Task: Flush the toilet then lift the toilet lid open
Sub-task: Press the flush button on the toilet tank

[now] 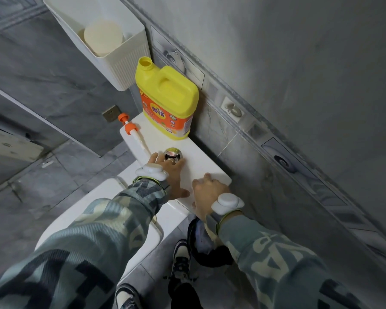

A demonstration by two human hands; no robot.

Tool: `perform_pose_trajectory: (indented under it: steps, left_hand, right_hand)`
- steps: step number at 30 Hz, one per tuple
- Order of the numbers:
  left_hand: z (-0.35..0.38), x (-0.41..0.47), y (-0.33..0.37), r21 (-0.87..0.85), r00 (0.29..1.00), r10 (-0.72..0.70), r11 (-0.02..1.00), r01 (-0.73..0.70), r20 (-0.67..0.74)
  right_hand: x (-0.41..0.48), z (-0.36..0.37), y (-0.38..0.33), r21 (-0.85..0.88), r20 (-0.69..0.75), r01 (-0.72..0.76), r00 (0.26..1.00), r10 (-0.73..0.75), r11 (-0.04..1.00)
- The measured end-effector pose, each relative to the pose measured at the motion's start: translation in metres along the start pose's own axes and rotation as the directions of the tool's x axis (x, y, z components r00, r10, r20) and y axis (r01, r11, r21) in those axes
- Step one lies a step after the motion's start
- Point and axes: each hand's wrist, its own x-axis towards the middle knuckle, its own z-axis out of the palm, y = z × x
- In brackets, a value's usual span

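Observation:
A white toilet tank (pixel 201 163) stands against the tiled wall, with a round chrome flush button (pixel 173 153) set in its top. My left hand (pixel 173 175) lies flat on the tank top, fingers spread, with a fingertip on the near half of the button. My right hand (pixel 206 194) rests on the tank's near right corner, fingers curled over the edge, holding nothing. The white toilet lid (pixel 112 206) is down, below the tank and largely hidden by my left sleeve.
A yellow detergent jug (pixel 169 97) without a cap stands at the back of the tank top, and a white pump with orange collars (pixel 132 130) lies at its left end. A white wall bin (pixel 103 41) hangs above. A dark bag (pixel 205 246) sits on the floor to the right.

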Motion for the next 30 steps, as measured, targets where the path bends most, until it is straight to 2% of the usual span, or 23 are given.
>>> perform_pose_trajectory:
  steps: [5, 13, 22, 30]
  left_hand:
    - [0.0019, 0.0006, -0.0003, 0.010, 0.999, 0.008, 1.000, -0.007, -0.032]
    - [0.0011, 0.0027, 0.0010, 0.003, 1.000, -0.014, 1.000, 0.014, -0.001]
    - [0.0003, 0.0025, 0.0020, 0.020, 1.000, -0.012, 1.000, 0.012, -0.010]
    - [0.0024, 0.0053, 0.0012, 0.019, 1.000, -0.026, 0.999, 0.026, -0.003]
  right_hand:
    - [0.0046, -0.0002, 0.0004, 0.010, 0.036, -0.016, 0.999, 0.016, 1.000]
    - [0.0048, -0.0015, 0.0004, -0.009, 0.063, -0.011, 0.998, 0.011, 1.000]
    - [0.0005, -0.0032, -0.0001, -0.017, 0.017, -0.006, 1.000, 0.006, 1.000]
    - [0.0033, -0.0024, -0.0009, -0.039, 0.035, -0.013, 0.999, 0.015, 0.999]
